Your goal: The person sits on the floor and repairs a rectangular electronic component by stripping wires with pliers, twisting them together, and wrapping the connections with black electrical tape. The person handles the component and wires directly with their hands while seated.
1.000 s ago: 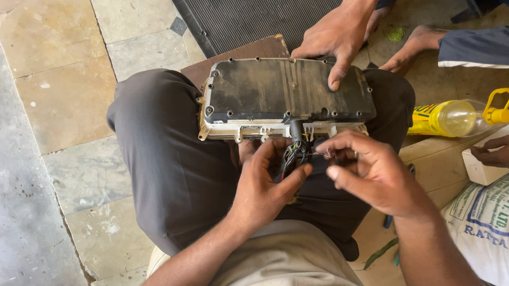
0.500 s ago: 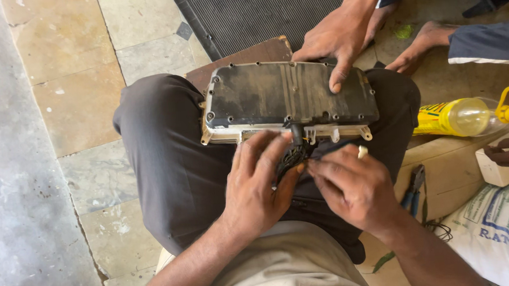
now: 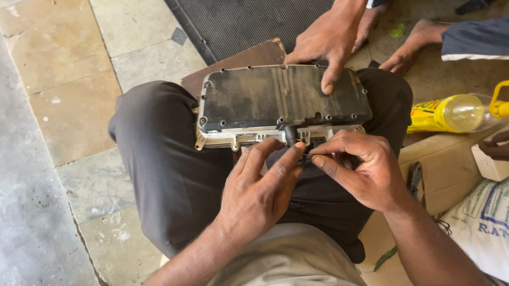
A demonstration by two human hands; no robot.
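A: Where is the work right now?

B: A flat grey module [image 3: 281, 99] lies across the person's lap, its dirty cover up and its connector edge facing the body. A black plug [image 3: 290, 135] with thin wires sits at the middle of that edge.

A: And the hands?

B: The left hand [image 3: 258, 190] has its fingers spread below the edge, thumb and forefinger reaching up to the plug. The right hand [image 3: 361, 168] pinches the wires just beside the plug, thumb and forefinger closed together. The two hands are almost touching at that spot. Whether the left one truly grips the plug I cannot tell; the fingers hide it.

A: Who holds the module down?

B: Another person's hand [image 3: 325, 42] presses on the far edge of the cover, one finger flat on the metal. That steadies it well, I think.

A: How should this be handled?

B: Grip the plug body, not the wires, and keep the pull or push straight along the socket. The wires look thin, so a sideways tug could strain them. Keeping the module flat on the thighs helps too.

A: Anything else close by?

B: A yellow bottle [image 3: 455, 113] lies to the right on cardboard [image 3: 447, 165], well apart from the hands, and a dark radiator [image 3: 257, 11] lies on the floor beyond the knees.
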